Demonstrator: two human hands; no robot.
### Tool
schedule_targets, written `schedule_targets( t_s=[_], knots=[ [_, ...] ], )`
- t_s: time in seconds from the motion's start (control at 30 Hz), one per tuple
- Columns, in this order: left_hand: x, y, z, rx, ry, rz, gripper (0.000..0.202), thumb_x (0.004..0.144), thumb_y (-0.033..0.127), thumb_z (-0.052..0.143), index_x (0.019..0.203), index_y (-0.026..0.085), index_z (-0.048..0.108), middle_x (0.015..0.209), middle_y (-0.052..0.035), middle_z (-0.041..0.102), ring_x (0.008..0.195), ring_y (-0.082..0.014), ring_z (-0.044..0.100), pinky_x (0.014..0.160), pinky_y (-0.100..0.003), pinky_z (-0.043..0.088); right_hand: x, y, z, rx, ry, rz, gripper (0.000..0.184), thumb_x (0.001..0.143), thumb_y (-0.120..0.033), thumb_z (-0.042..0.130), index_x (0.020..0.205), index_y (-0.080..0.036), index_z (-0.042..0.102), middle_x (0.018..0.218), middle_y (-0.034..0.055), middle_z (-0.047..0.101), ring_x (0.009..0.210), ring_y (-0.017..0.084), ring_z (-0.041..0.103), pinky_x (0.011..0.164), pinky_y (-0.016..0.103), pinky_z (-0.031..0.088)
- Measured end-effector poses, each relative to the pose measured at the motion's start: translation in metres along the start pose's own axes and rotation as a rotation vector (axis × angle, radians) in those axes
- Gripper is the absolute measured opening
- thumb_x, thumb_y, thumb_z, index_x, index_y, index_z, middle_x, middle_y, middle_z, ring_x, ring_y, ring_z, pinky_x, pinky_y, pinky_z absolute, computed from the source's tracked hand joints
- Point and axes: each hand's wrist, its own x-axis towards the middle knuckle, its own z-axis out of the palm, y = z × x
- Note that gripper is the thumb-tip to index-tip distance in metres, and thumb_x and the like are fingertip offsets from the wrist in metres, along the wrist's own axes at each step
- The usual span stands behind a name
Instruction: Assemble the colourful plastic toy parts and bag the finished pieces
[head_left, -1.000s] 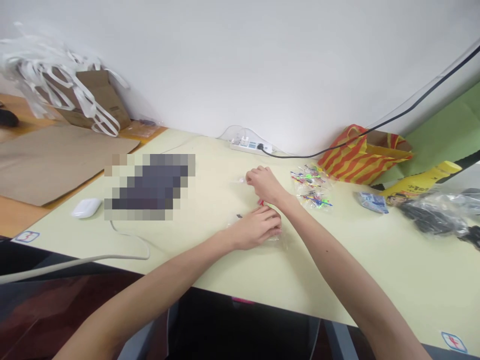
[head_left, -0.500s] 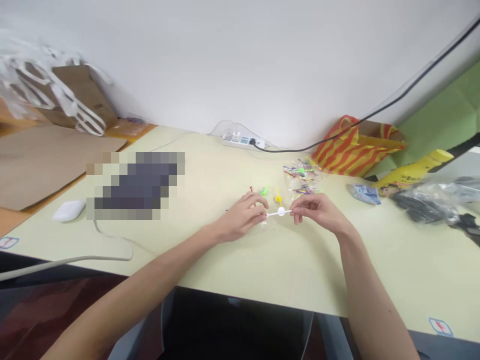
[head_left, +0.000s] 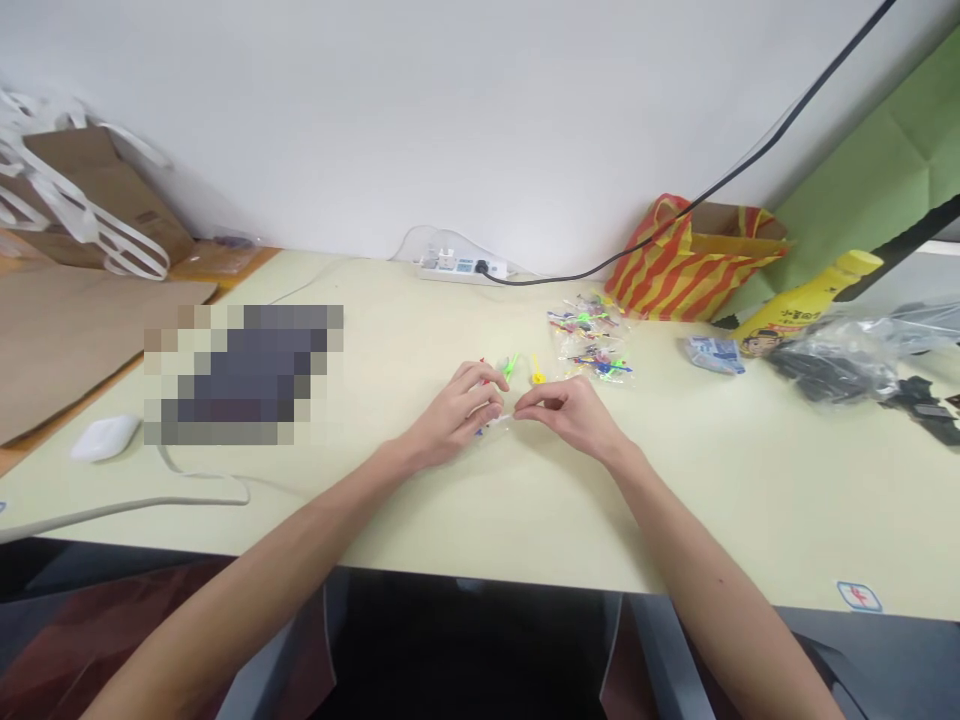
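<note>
Two bags (head_left: 600, 364) of coloured pieces look packed, far right; others lie loose.
I see right hand (head_left: 574, 415) pinching a white piece (head_left: 504, 419); left hand (head_left: 454, 415) curled at its left, grip unclear. Green piece (head_left: 511, 367), yellow piece (head_left: 538, 376) sit unbagged just beyond.

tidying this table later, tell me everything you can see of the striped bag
The striped bag is yellow with red-orange stripes and looks like paper, though it could be fabric. Its mouth is open, showing a brown inside, and it has striped handles at the top. It sits at the back of the pale table, near the white wall. A black cable crosses in front of it; whether they touch is unclear.
</note>
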Motion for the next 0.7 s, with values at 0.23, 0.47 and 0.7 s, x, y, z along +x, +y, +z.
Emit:
schedule_targets(
  t_s=[0.23,0.47,0.7],
  knots=[
    [0.001,0.004,0.0,0.011,-0.002,-0.019,0.032,0.106,0.036,0.038,0.088,0.019,0.058,0.116,-0.012,0.061,0.116,-0.0242,0.05,0.114,-0.048,0.039,0.002,0.005,0.035,-0.089,-0.04,-0.077,0.025,0.095,-0.033,0.056,0.094,-0.019,0.076,0.067,-0.0006,0.064,0.056,0.012,0.046,0.058,0.024,0.033],
    [-0.001,0.005,0.001,-0.023,-0.026,-0.014,0.034,0.106,0.039,0.038,0.087,0.019,0.057,0.117,-0.0116,0.061,0.116,-0.0237,0.05,0.114,-0.047,0.038,0.006,0.017,0.058,-0.204,0.091,-0.111,0.038,0.093,-0.036,0.059,0.062,-0.015,0.068,0.054,-0.0012,0.05,0.052,0.01,0.04,0.057,0.025,0.028],
    [-0.001,0.002,0.001,0.0,-0.028,0.006,0.028,0.105,0.033,0.041,0.089,0.019,0.059,0.116,-0.0111,0.062,0.115,-0.0235,0.05,0.115,-0.047,0.037,0.007,0.013,0.054,-0.037,-0.158,-0.16,0.028,0.094,-0.032,0.059,0.083,-0.02,0.081,0.076,0.0018,0.072,0.065,0.013,0.057,0.065,0.024,0.039]
  ],
)
